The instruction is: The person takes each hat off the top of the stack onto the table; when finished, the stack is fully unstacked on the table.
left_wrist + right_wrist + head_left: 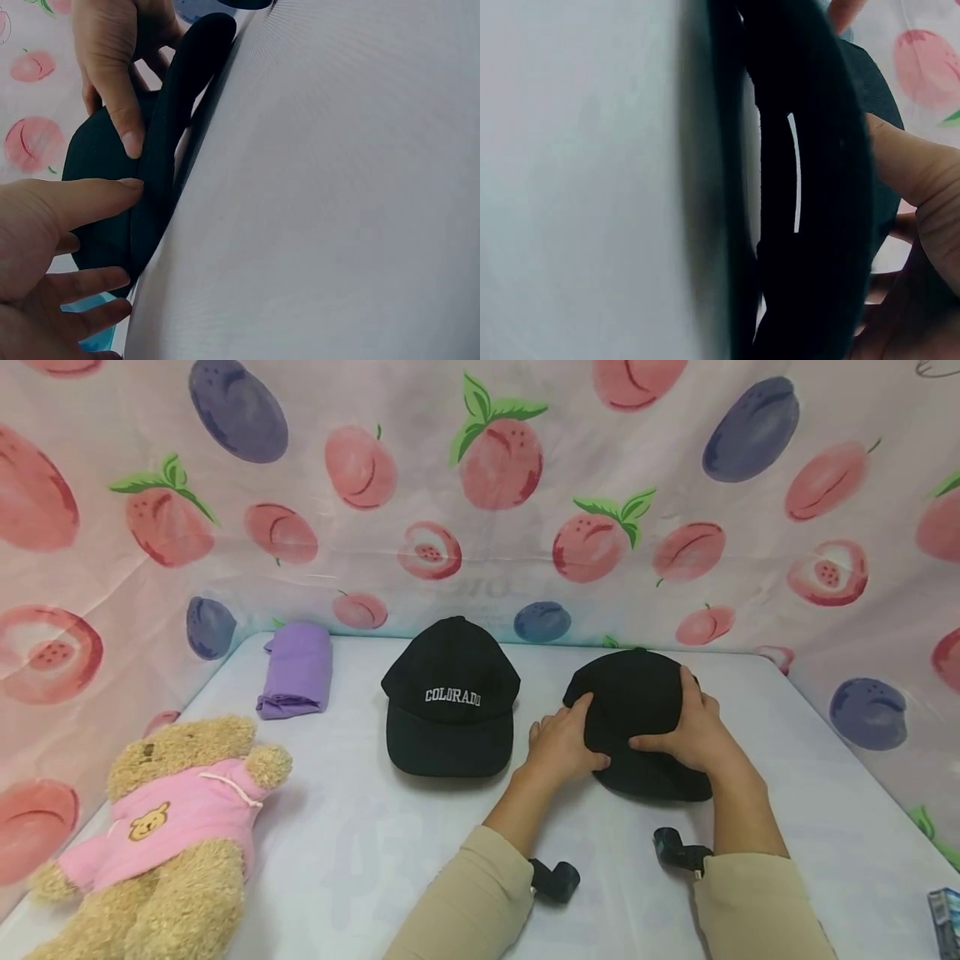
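From beige sleeves (480, 902), with left hand (564, 743) and right hand (705, 731), gripping black cap (636, 702) by both sides at the right of the bench (337, 852); near it, leftward, COLORADO cap (452, 727); farther left, purple roll (297, 668) and pink-shirted teddy bear (187, 818).

A white worktop (360, 860) carries a teddy bear (168, 835), lying at the left; a folded purple cloth (297, 670) near the far edge; a black COLORADO cap (450, 718). Right of that is a second black cap (637, 710), contact unclear; a small box (947, 920), partly cut off, lies far right.
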`<state>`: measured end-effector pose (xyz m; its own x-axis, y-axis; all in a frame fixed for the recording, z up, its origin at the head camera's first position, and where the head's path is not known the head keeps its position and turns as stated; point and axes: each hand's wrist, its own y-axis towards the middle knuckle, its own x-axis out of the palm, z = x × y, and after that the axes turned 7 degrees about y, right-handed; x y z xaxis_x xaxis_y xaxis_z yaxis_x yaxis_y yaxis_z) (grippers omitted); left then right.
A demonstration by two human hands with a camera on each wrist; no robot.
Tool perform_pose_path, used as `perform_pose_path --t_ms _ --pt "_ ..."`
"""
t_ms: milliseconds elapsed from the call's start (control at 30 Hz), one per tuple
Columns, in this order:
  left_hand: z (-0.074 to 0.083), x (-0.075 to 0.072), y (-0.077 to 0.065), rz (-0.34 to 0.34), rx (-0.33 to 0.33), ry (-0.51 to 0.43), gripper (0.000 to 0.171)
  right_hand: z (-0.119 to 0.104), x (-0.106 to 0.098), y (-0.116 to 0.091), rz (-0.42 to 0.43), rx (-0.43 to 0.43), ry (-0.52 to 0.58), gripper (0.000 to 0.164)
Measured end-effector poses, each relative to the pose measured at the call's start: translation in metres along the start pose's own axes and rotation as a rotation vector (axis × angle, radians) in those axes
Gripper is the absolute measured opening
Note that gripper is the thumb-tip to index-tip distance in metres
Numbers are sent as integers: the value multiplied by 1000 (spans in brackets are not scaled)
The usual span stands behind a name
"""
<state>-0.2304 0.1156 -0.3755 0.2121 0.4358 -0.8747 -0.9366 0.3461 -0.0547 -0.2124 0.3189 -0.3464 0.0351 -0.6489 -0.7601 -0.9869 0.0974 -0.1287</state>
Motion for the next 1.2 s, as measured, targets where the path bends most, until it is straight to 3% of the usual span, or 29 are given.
perform_pose_path --t_ms 167,567,933,1200 --pt "0 -1 -1 6 22 -16 92 8 -4 1 27 -8 2 138" --pt "-7 -8 -6 -20 44 -50 68 23 -11 3 95 3 4 131" --pt "-14 -14 -12 -80 86 -211 58 37 -21 4 137 15 -14 125" --pt "-20 -20 -18 -131 125 -249 57 46 -26 5 166 47 -17 118"
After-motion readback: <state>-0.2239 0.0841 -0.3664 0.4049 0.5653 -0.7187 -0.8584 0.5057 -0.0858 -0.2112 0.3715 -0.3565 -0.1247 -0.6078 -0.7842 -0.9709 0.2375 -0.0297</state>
